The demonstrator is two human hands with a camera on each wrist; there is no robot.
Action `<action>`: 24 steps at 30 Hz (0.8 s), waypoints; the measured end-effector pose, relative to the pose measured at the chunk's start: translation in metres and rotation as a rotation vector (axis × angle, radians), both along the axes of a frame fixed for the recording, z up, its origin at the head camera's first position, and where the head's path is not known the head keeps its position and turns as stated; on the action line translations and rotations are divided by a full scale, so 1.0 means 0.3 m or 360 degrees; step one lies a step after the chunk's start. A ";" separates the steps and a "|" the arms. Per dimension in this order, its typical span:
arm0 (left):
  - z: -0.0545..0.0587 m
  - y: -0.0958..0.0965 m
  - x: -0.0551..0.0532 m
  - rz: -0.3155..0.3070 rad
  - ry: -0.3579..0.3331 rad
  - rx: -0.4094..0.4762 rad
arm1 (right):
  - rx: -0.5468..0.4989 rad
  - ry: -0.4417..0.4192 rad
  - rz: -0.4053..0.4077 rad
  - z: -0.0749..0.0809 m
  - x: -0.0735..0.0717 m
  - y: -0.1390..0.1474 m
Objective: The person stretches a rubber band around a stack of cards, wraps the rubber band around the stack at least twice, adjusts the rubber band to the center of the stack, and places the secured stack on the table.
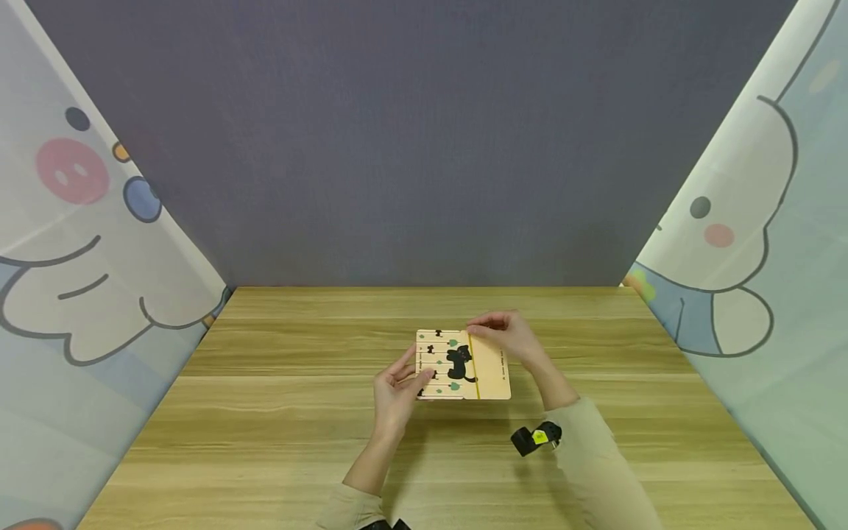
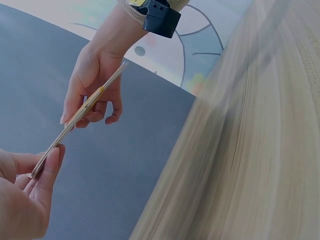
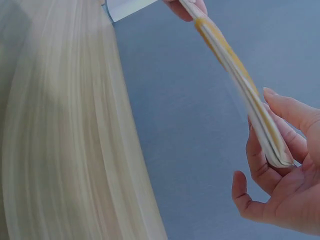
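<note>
While both hands hold it clear of the wooden table [image 1: 278, 442], a cream notebook [image 1: 490, 368] lies between them with its printed cover turned toward the head camera. A yellow band [image 1: 473, 362] runs across the cover, and layered pages [image 3: 257, 117] sit between the covers. The left hand [image 1: 395, 397] pinches the notebook's left end, thumb on the front, fingers behind. The right hand [image 1: 511, 337] holds the upper edge beside the band, thumb and fingertips close together; whether they also grip the band itself cannot be told.

Only the head view shows the cover's print: a black cat [image 1: 458, 362], smaller black figures, green leaves, thin lines, and a row of tiny lettering near the right end, too small to read. Both wrist views catch the notebook nearly edge-on instead, tilted, with its stacked edges and the band against them. The right wrist view cuts off most of the left hand at the top.

The left thumb hides a little of the print, and the right fingers cover part of the upper edge. A black wrist device [image 1: 535, 438] with a yellow patch sits by the right beige sleeve [image 1: 589, 449]. Behind the table rises a dark panel [image 1: 424, 147], flanked by cartoon-printed sheets [image 1: 722, 294].
</note>
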State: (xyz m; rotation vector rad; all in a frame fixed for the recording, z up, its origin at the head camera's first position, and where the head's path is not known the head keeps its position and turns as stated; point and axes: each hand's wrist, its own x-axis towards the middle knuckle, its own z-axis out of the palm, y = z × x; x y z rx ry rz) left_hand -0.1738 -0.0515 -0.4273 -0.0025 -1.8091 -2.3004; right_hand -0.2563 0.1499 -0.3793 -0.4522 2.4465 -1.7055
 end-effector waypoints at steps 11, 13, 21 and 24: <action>0.013 -0.016 0.006 0.0047 -0.0021 0.0017 | -0.0135 0.0157 -0.0240 0.026 0.057 0.034; 0.015 -0.019 0.006 0.0051 -0.0028 0.0015 | -0.0167 0.0185 -0.0321 0.030 0.075 0.042; 0.023 -0.029 0.001 0.0075 -0.0057 0.0026 | -0.0381 0.0216 -0.0448 -0.005 0.118 0.081; 0.027 -0.035 -0.003 0.0089 -0.0061 0.0049 | -0.0492 0.0206 -0.0490 0.049 0.186 0.061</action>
